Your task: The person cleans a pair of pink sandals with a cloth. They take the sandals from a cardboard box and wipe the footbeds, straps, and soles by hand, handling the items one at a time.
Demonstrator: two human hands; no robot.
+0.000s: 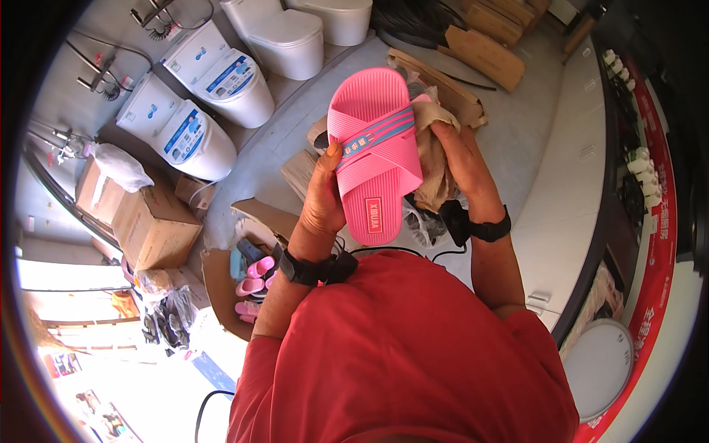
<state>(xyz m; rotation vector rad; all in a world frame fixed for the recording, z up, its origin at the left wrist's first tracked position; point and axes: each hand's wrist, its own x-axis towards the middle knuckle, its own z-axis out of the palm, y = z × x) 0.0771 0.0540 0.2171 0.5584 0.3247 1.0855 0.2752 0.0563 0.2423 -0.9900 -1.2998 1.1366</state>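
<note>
A pink slide slipper (380, 199) with ribbed crossed straps and a blue stripe is held up in front of my chest, its footbed facing me. My left hand (325, 193) grips its left edge, thumb on top by the strap. On the other side, my right hand (459, 159) is closed on a crumpled tan cloth (436, 166), which lies against the slipper's right edge. The fingers behind the slipper and cloth are hidden. Something pink shows partly behind the strap, too covered to make out.
Left of my body, an open cardboard box (217, 284) holds several pink slippers (255, 284). Opened cardboard (461, 96) lies on the floor beyond my hands. Toilets (196, 140) line the far left, with a brown carton (159, 229) nearer. A long white cabinet (554, 184) runs along the right.
</note>
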